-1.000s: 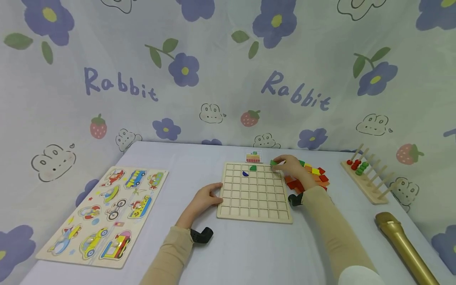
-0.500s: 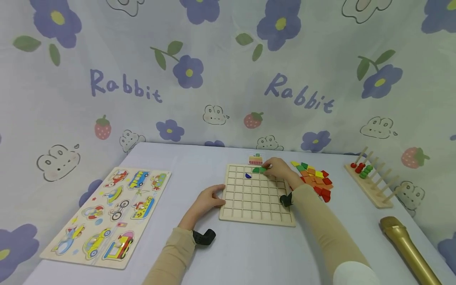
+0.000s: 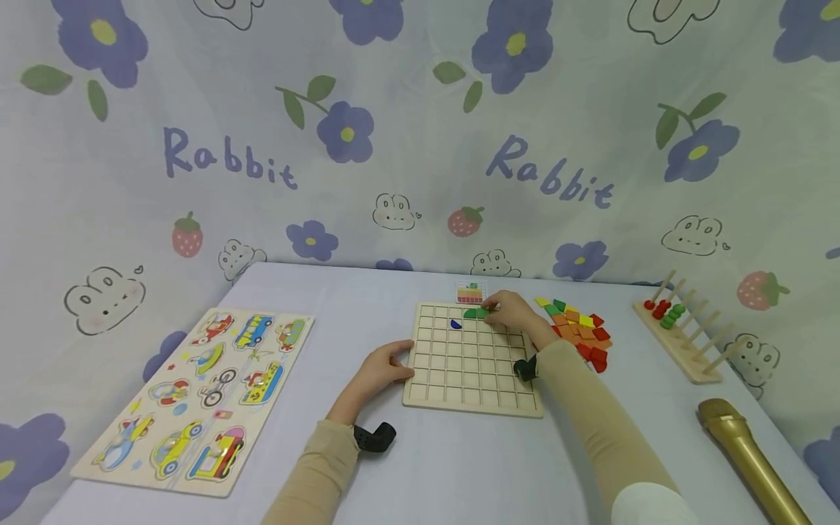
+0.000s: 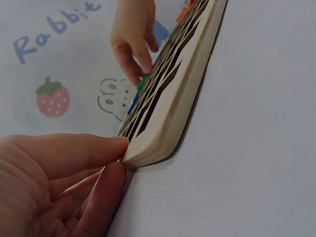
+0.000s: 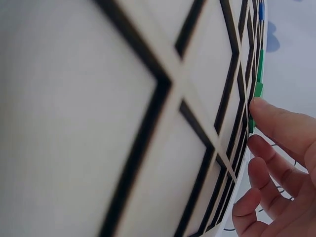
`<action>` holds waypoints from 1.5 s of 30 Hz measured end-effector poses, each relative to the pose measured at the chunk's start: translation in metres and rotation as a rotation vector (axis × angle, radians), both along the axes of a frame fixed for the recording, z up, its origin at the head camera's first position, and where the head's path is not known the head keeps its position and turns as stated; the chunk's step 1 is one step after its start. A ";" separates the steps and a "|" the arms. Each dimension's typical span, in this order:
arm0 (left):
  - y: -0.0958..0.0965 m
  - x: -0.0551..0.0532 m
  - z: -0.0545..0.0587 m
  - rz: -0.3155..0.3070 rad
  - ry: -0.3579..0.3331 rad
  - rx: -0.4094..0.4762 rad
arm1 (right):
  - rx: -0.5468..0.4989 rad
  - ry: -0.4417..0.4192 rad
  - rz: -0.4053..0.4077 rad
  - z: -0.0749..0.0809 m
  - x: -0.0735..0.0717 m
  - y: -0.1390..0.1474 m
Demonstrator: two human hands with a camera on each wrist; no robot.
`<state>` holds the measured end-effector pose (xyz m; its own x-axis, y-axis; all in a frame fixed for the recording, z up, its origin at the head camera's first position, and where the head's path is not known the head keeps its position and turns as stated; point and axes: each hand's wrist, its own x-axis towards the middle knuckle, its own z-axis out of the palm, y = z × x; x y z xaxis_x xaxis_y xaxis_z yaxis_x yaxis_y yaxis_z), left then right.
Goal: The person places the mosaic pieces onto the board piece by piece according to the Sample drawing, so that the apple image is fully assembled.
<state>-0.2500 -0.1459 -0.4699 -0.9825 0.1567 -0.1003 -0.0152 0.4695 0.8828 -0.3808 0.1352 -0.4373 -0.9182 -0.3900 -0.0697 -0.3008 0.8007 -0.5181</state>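
Apparently at a placing step, the right hand (image 3: 513,312) pinches a green tile (image 5: 258,90), the left hand (image 3: 380,366) grips the grid board (image 3: 471,362); tile alignment seems needed next.

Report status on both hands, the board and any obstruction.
Left hand touching left edge of board. Right hand pinching green piece at far row. Second green piece alongside, blue piece nearby; no obstruction seen.
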 end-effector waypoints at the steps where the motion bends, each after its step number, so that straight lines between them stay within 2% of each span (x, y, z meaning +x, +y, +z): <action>1: 0.000 0.000 0.000 0.002 -0.002 0.003 | 0.001 0.001 0.003 0.000 0.000 0.000; 14: 0.002 0.003 -0.002 -0.003 -0.006 0.009 | 0.008 0.012 0.008 -0.004 0.001 0.002; 19: 0.002 0.002 -0.002 -0.002 -0.012 0.014 | -0.038 0.001 0.007 -0.002 0.002 0.012; 21: 0.002 0.002 -0.002 -0.002 -0.012 0.009 | -0.055 0.000 -0.034 -0.002 0.002 0.023; 24: 0.002 0.002 -0.001 -0.003 -0.009 -0.001 | -0.055 0.034 -0.145 0.001 0.003 0.044; 28: 0.002 0.001 0.001 0.002 0.003 -0.018 | 0.023 0.081 -0.343 0.004 0.006 0.072; 30: 0.002 0.001 0.002 0.005 0.004 -0.022 | 0.082 0.070 -0.406 0.003 0.007 0.084; 33: 0.002 0.001 0.001 0.005 0.006 -0.023 | 0.166 0.033 -0.421 0.000 0.007 0.096; 36: 0.001 0.001 0.001 0.003 0.004 -0.015 | 0.193 0.003 -0.413 -0.003 0.005 0.101; 42: 0.001 -0.001 0.001 0.008 -0.001 -0.009 | 0.174 0.008 -0.454 -0.001 0.003 0.100; 45: 0.001 -0.001 0.000 0.009 -0.003 -0.009 | 0.164 0.034 -0.446 0.000 0.005 0.100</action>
